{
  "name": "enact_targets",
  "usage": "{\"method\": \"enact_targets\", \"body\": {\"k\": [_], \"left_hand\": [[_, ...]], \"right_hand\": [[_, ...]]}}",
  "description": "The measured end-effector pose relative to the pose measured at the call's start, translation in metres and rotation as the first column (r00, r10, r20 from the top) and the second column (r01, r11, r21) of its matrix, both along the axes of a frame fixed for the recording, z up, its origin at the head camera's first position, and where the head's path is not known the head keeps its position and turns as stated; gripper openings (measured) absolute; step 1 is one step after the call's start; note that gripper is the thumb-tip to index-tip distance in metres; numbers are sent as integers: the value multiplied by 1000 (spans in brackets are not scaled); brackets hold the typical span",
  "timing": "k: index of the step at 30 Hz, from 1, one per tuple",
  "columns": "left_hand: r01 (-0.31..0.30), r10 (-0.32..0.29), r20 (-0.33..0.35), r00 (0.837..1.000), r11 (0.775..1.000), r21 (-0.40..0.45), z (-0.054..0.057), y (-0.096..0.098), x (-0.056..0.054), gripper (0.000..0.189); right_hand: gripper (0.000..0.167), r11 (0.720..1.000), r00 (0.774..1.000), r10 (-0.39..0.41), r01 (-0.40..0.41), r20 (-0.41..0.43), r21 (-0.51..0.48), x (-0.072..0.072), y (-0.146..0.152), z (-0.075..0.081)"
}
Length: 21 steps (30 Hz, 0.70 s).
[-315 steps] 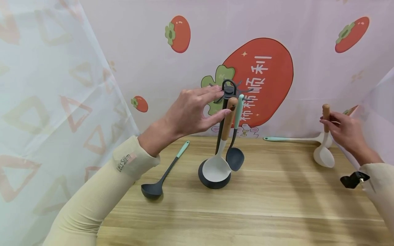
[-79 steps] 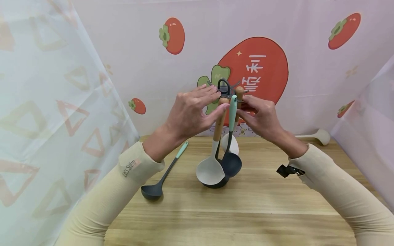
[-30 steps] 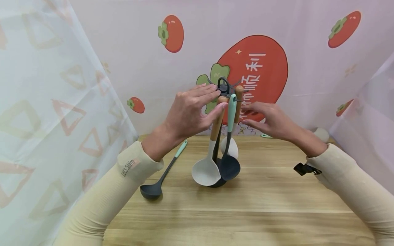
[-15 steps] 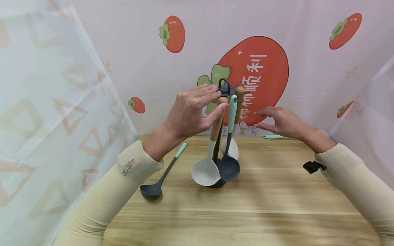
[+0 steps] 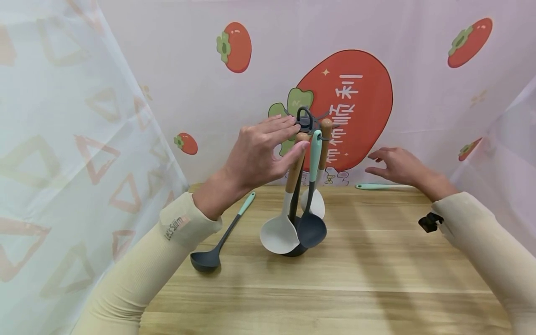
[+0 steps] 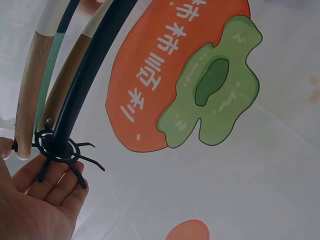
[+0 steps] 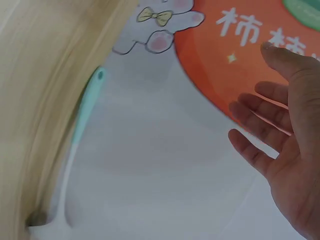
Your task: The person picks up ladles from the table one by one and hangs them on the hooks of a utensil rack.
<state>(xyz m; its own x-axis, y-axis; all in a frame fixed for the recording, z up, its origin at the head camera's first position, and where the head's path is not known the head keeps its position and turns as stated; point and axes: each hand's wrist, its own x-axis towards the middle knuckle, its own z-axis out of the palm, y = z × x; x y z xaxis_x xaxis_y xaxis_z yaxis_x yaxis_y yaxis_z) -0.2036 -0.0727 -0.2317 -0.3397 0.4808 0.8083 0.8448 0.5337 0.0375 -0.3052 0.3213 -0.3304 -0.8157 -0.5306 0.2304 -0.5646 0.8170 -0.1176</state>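
A dark utensil rack with hooks round its top stands on the table. From it hang a white ladle with a wooden handle, a dark ladle with a mint handle, and, behind them, another wooden-handled white ladle. My left hand touches the rack top with straight fingers; its thumb lies at the front wooden handle. In the left wrist view, those fingers rest against the hooks. Holding nothing, my right hand hovers right of the rack, fingers loosely bent.
A dark ladle with a mint handle lies on the wooden table, left of the rack. Along the back edge lies a mint-handled white ladle, its bowl end hidden behind my right arm in the head view. Patterned cloth stands behind.
Earlier my right hand carried a wooden-handled white ladle from the right to the rack. It has let go, leaving the ladle hanging, and moved right. The left hand stays at the rack top.
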Motion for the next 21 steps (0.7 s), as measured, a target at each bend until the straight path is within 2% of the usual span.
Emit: {"method": "enact_targets", "body": {"k": [8,15,21], "left_hand": [[1,-1,-2,1000,1000,2,-1,0,-1,37],[9,-9,-8,1000,1000,8,0,0,-1,35],[17,-17,-2,1000,1000,7,0,0,-1,35]], "right_hand": [[43,994,994,-88,83,61,76,-15,20,-18],[42,990,989,-99,87,111,108,-25,40,-35],[39,982,975,-149,126,163,144,-32,54,-55]]}}
